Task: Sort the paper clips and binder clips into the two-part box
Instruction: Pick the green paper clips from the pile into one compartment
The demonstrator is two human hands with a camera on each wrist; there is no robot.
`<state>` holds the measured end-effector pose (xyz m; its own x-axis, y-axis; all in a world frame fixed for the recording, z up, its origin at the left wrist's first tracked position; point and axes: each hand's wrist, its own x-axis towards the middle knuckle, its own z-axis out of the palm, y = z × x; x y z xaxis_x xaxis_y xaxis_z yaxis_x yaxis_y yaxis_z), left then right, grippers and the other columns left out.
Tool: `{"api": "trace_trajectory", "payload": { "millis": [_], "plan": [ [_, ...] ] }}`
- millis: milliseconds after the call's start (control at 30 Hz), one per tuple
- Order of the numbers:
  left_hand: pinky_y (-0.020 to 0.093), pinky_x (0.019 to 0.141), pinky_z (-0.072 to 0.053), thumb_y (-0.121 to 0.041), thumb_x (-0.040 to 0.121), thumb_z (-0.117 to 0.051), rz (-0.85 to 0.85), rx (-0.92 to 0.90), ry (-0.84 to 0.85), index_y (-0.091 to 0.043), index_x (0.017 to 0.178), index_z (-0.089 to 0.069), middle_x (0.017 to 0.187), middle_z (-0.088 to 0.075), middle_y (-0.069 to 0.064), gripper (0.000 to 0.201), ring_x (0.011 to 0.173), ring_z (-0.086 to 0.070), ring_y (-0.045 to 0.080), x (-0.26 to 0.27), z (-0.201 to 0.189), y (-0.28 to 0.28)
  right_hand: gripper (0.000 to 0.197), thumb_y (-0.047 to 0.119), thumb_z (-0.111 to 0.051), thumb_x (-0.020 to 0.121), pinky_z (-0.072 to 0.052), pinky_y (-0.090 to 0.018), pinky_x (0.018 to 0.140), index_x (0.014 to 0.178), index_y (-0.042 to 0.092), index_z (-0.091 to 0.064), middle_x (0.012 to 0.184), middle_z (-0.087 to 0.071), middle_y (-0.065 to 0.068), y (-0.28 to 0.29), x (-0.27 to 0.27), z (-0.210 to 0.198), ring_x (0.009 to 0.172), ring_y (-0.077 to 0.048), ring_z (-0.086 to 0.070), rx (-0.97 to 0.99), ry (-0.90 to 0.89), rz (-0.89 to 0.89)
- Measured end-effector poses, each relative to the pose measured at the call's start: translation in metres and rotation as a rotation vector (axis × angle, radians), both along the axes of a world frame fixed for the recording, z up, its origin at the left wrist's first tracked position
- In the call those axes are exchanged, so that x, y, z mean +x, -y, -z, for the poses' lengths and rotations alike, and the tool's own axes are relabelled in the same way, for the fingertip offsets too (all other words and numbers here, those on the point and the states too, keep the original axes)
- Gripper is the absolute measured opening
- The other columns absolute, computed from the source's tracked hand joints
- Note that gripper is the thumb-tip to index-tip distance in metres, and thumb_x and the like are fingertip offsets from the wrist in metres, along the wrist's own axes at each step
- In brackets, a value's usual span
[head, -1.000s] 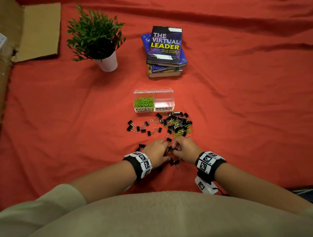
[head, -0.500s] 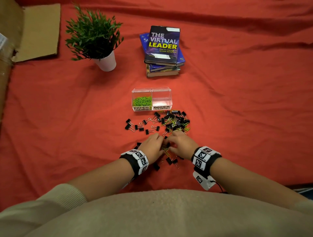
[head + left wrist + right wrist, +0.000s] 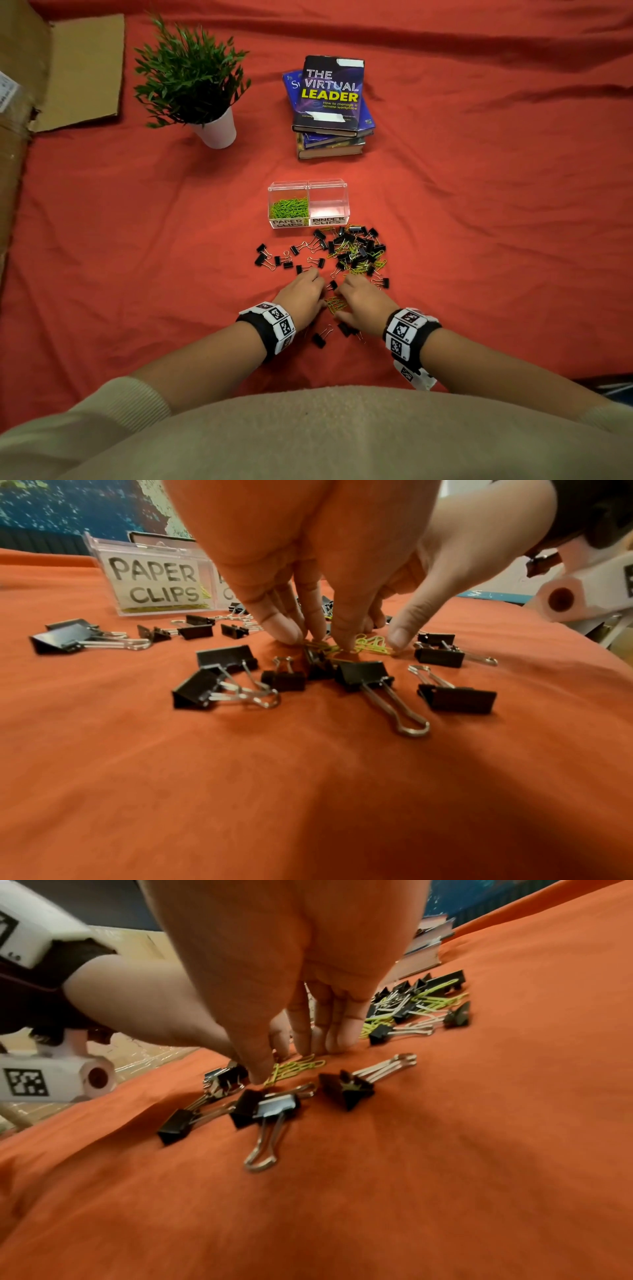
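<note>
Both the left hand and right hand, fingers curled down, pinch at a small heap of green paper clips lying between them on the red cloth, nearer its front edge than the two-part box.

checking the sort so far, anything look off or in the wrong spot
Nothing is misplaced in the box: green paper clips fill the PAPER CLIPS half, and the BINDER CLIPS half looks empty. The mixed pile on the cloth is unsorted; both hands work a small green bunch.
</note>
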<state>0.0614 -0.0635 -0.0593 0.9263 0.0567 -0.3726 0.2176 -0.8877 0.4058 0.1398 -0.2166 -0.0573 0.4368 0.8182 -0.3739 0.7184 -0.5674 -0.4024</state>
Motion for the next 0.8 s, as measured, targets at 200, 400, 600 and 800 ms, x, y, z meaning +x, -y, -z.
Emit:
{"api": "trace_trajectory", "payload": {
  "millis": [200, 400, 600, 800],
  "plan": [
    [0.045, 0.082, -0.047, 0.001, 0.084, -0.047, -0.019, 0.0, 0.019, -0.004, 0.104, -0.056, 0.105, -0.049, 0.011, 0.023, 0.102, -0.05, 0.03, 0.004, -0.002, -0.009, 0.034, 0.022, -0.059, 0.088, -0.046, -0.039, 0.091, 0.114, 0.0, -0.056, 0.113, -0.05, -0.014, -0.006, -0.009, 0.002, 0.111, -0.029, -0.048, 0.005, -0.017, 0.04],
    [0.038, 0.092, -0.044, -0.017, 0.089, -0.056, 0.114, 0.053, 0.008, -0.007, 0.11, -0.053, 0.117, -0.048, 0.008, 0.023, 0.116, -0.043, 0.025, 0.002, -0.007, -0.006, 0.02, 0.01, -0.049, 0.087, -0.047, -0.042, 0.084, 0.099, -0.002, -0.058, 0.104, -0.054, -0.017, -0.008, -0.011, 0.004, 0.102, -0.032, -0.051, -0.012, -0.055, 0.073],
    [0.033, 0.096, -0.038, -0.006, 0.092, -0.046, 0.194, 0.171, -0.021, -0.006, 0.112, -0.054, 0.119, -0.05, 0.01, 0.022, 0.117, -0.044, 0.026, 0.002, -0.006, -0.005, 0.022, 0.004, -0.046, 0.087, -0.045, -0.046, 0.088, 0.106, -0.004, -0.054, 0.112, -0.051, -0.022, -0.012, -0.018, 0.004, 0.109, -0.034, -0.048, -0.035, -0.031, 0.044],
    [0.037, 0.1, -0.04, -0.005, 0.091, -0.045, 0.276, 0.258, -0.069, -0.001, 0.121, -0.047, 0.126, -0.046, 0.014, 0.031, 0.121, -0.041, 0.029, 0.004, -0.002, -0.001, 0.023, 0.004, -0.048, 0.083, -0.045, -0.036, 0.078, 0.104, 0.0, -0.057, 0.103, -0.061, -0.017, -0.011, -0.006, 0.003, 0.095, -0.031, -0.058, -0.042, -0.104, 0.11]
  ]
}}
